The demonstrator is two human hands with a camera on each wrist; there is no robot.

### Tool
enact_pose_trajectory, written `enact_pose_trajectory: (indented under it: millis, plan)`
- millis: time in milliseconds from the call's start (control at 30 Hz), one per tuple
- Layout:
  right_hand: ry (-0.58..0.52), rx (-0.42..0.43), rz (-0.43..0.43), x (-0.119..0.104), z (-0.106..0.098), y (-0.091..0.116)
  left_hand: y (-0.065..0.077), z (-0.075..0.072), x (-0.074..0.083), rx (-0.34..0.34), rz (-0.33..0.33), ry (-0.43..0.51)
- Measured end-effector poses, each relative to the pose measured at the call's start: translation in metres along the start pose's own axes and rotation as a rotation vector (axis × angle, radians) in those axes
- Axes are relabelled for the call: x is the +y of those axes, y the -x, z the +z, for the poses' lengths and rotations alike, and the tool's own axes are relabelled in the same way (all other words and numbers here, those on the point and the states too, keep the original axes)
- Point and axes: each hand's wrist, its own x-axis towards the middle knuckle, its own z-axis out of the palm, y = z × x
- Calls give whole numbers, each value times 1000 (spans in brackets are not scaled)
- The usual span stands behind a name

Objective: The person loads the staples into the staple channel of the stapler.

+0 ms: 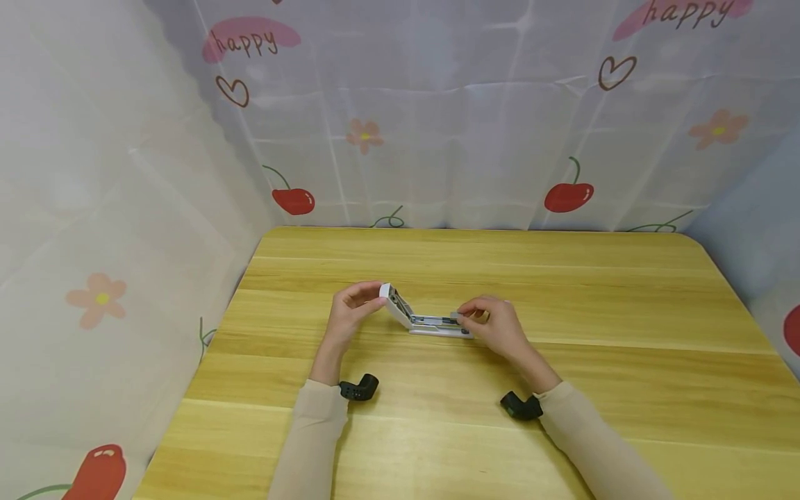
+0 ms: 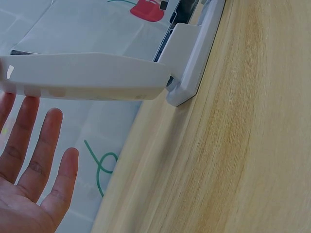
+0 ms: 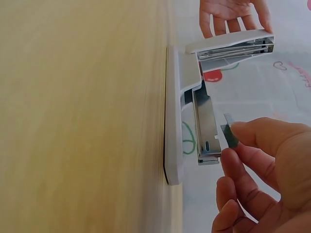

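Observation:
A white stapler (image 1: 440,332) stands on the wooden table with its top arm (image 2: 97,73) swung up and back from the base. My left hand (image 1: 348,314) holds the raised end of that arm between thumb and fingers; the lower fingers spread out below it. Between thumb and index finger, my right hand (image 1: 498,328) pinches a small strip of staples (image 3: 228,135). The strip is right beside the metal staple channel (image 3: 206,121); whether they touch, I cannot tell. The stapler's base (image 3: 173,121) lies along the table.
Wooden table top (image 1: 437,417) extends around both hands. A patterned curtain (image 1: 437,139) with cherries and flowers hangs behind and to the sides. Each wrist carries a black camera mount, one by the left sleeve (image 1: 312,423) and one by the right sleeve (image 1: 594,444).

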Motion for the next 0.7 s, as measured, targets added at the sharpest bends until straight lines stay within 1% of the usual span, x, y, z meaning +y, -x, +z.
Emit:
enact_pose_trajectory:
  millis: [267, 700]
  plan:
    - [17, -32, -17, 0, 0, 1, 0, 0, 0, 0, -1, 2]
    - [51, -40, -30, 1, 3, 1, 0, 1, 0, 1, -10, 9]
